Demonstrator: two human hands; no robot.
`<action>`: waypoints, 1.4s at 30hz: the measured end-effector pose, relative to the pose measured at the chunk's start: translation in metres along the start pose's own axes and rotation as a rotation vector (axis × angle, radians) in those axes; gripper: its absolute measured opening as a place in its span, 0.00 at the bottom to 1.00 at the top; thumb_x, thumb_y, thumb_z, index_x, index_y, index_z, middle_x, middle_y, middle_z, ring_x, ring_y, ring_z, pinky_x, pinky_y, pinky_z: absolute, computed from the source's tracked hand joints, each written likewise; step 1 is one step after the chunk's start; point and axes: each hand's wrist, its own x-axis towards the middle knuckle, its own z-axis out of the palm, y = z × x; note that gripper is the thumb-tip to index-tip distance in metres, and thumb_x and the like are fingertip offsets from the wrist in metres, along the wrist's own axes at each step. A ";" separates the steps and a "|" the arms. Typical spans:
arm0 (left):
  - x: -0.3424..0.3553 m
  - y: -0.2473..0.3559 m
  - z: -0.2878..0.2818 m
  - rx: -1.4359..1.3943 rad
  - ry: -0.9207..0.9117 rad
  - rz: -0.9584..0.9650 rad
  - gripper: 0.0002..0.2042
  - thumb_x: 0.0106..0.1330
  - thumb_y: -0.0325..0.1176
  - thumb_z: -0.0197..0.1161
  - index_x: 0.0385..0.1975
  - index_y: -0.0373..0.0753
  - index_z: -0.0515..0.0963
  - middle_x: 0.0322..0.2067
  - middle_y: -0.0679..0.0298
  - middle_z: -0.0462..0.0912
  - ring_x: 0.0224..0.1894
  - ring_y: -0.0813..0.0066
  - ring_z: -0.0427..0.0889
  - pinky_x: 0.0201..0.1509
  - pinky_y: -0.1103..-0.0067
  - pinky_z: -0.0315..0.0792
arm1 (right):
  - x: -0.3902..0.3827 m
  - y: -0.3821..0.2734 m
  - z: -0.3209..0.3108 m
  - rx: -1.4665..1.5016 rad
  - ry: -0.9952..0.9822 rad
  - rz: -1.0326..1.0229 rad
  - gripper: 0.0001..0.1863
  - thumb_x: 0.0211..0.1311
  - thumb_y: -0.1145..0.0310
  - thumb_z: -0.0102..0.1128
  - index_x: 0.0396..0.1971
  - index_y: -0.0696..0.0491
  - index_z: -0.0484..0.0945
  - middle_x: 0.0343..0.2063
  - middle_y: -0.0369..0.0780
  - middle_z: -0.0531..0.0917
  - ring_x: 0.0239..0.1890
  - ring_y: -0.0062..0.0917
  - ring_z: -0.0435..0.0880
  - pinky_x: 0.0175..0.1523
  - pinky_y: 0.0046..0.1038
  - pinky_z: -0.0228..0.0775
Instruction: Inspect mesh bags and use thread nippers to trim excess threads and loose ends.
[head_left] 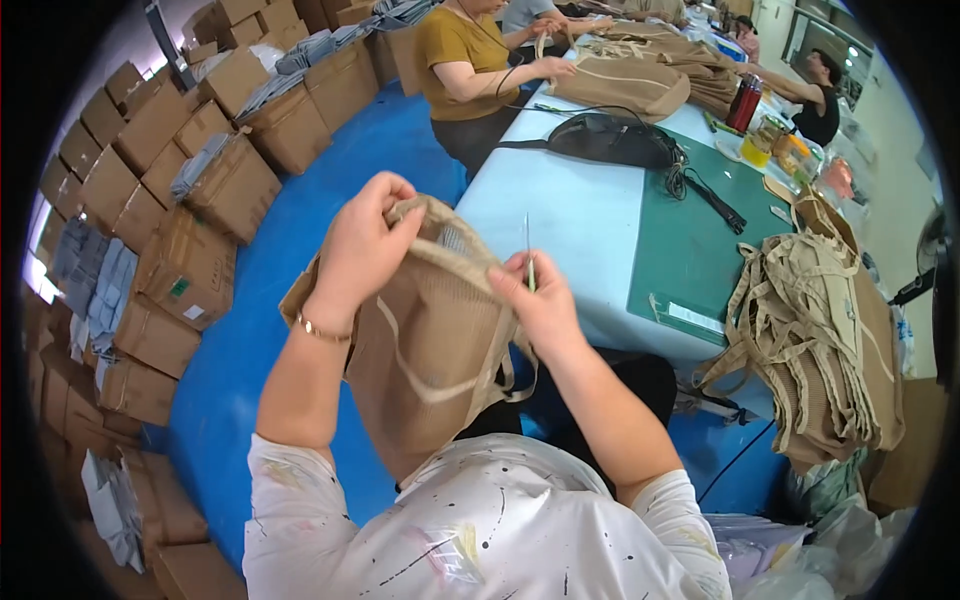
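Observation:
A tan mesh bag (430,340) with a lighter trim and strap hangs upright over my lap, its mouth facing up. Pinched at the bag's far left rim, my left hand (365,240) is closed on the folded edge. My right hand (543,305) is closed around thread snips (528,245) with a thin pointed blade up and a bit of green at the grip. The thumb of that hand also presses the bag's right rim. Part of the snips is hidden by the fingers.
A pale blue table (590,205) carries a green cutting mat (680,235), a black pouch (612,140) with cords, and a red flask (745,100). Stacked tan bags (810,340) hang over its right edge. Cardboard boxes (185,270) line the left. Other people work at the far end.

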 end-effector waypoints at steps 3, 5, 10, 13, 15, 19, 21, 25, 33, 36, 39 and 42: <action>0.029 -0.007 0.002 -0.108 -0.141 -0.091 0.06 0.60 0.28 0.59 0.34 0.33 0.72 0.25 0.61 0.79 0.28 0.74 0.78 0.33 0.78 0.70 | 0.030 -0.014 -0.016 0.006 0.006 0.004 0.09 0.57 0.68 0.65 0.29 0.54 0.73 0.23 0.30 0.75 0.27 0.11 0.70 0.32 0.16 0.62; 0.042 -0.008 0.008 -0.135 -0.235 -0.049 0.06 0.62 0.30 0.59 0.33 0.34 0.74 0.27 0.69 0.79 0.31 0.85 0.75 0.36 0.84 0.69 | 0.042 -0.020 -0.031 -0.054 0.041 -0.041 0.08 0.57 0.68 0.64 0.29 0.54 0.74 0.21 0.29 0.75 0.23 0.10 0.68 0.28 0.16 0.60; 0.057 -0.010 0.020 -0.345 -0.495 -0.175 0.06 0.64 0.30 0.57 0.34 0.34 0.76 0.32 0.67 0.81 0.34 0.84 0.77 0.39 0.85 0.71 | 0.045 -0.034 -0.056 -0.112 0.109 0.005 0.08 0.56 0.68 0.65 0.28 0.53 0.74 0.19 0.28 0.74 0.21 0.10 0.67 0.26 0.16 0.57; 0.060 -0.022 0.033 -0.626 -0.626 -0.316 0.06 0.65 0.30 0.57 0.35 0.35 0.77 0.34 0.65 0.82 0.35 0.84 0.78 0.40 0.85 0.71 | 0.043 -0.026 -0.071 -0.109 0.145 0.060 0.08 0.57 0.67 0.64 0.28 0.53 0.75 0.19 0.28 0.73 0.22 0.09 0.67 0.26 0.15 0.57; 0.060 -0.035 0.052 -0.774 -0.697 -0.415 0.06 0.65 0.30 0.56 0.35 0.36 0.77 0.35 0.65 0.83 0.35 0.83 0.79 0.40 0.85 0.71 | 0.036 -0.014 -0.083 -0.223 0.216 0.044 0.10 0.60 0.64 0.61 0.29 0.54 0.74 0.19 0.29 0.73 0.21 0.11 0.67 0.26 0.18 0.58; 0.044 -0.060 0.099 -0.881 -0.737 -0.457 0.07 0.65 0.32 0.57 0.36 0.36 0.77 0.32 0.68 0.82 0.32 0.86 0.77 0.37 0.87 0.71 | 0.001 0.003 -0.086 -0.536 0.390 0.003 0.14 0.63 0.60 0.57 0.30 0.57 0.73 0.17 0.35 0.73 0.21 0.17 0.69 0.28 0.25 0.63; 0.032 -0.062 0.122 -0.967 -0.748 -0.487 0.07 0.66 0.33 0.57 0.35 0.36 0.78 0.29 0.72 0.79 0.30 0.87 0.74 0.35 0.88 0.69 | -0.021 0.029 -0.095 -0.539 0.433 0.000 0.14 0.63 0.60 0.57 0.30 0.57 0.74 0.17 0.36 0.74 0.22 0.18 0.69 0.29 0.25 0.63; 0.002 -0.063 0.167 -0.776 -0.737 -0.406 0.09 0.66 0.36 0.58 0.34 0.37 0.79 0.27 0.74 0.76 0.26 0.88 0.69 0.31 0.88 0.66 | -0.052 0.053 -0.105 -0.492 0.508 0.047 0.12 0.63 0.62 0.56 0.30 0.57 0.75 0.17 0.36 0.75 0.22 0.18 0.70 0.30 0.24 0.64; -0.030 -0.015 0.163 -0.693 -0.789 -0.204 0.09 0.62 0.30 0.60 0.39 0.33 0.80 0.27 0.71 0.79 0.27 0.87 0.72 0.32 0.87 0.67 | -0.072 0.053 -0.118 -0.398 0.572 0.002 0.10 0.65 0.66 0.54 0.31 0.57 0.75 0.20 0.30 0.73 0.25 0.12 0.67 0.32 0.18 0.62; -0.030 -0.019 0.166 -0.596 -0.786 -0.253 0.08 0.61 0.29 0.60 0.35 0.32 0.80 0.25 0.71 0.79 0.27 0.87 0.72 0.31 0.87 0.67 | -0.072 0.046 -0.123 -0.472 0.515 0.054 0.09 0.65 0.67 0.55 0.31 0.57 0.76 0.22 0.29 0.73 0.27 0.11 0.68 0.33 0.17 0.62; -0.030 -0.024 0.172 -0.784 -0.685 -0.433 0.08 0.62 0.29 0.59 0.34 0.31 0.80 0.24 0.73 0.78 0.27 0.88 0.71 0.32 0.86 0.67 | -0.067 0.037 -0.127 -0.661 0.499 -0.074 0.09 0.61 0.67 0.59 0.32 0.58 0.76 0.23 0.37 0.76 0.27 0.22 0.73 0.35 0.23 0.66; -0.038 -0.019 0.178 -0.807 -0.568 -0.409 0.08 0.62 0.30 0.59 0.34 0.31 0.80 0.25 0.72 0.79 0.28 0.87 0.72 0.33 0.86 0.68 | -0.058 0.015 -0.120 -0.734 0.498 -0.212 0.11 0.55 0.67 0.63 0.34 0.58 0.77 0.28 0.44 0.80 0.29 0.31 0.79 0.37 0.29 0.70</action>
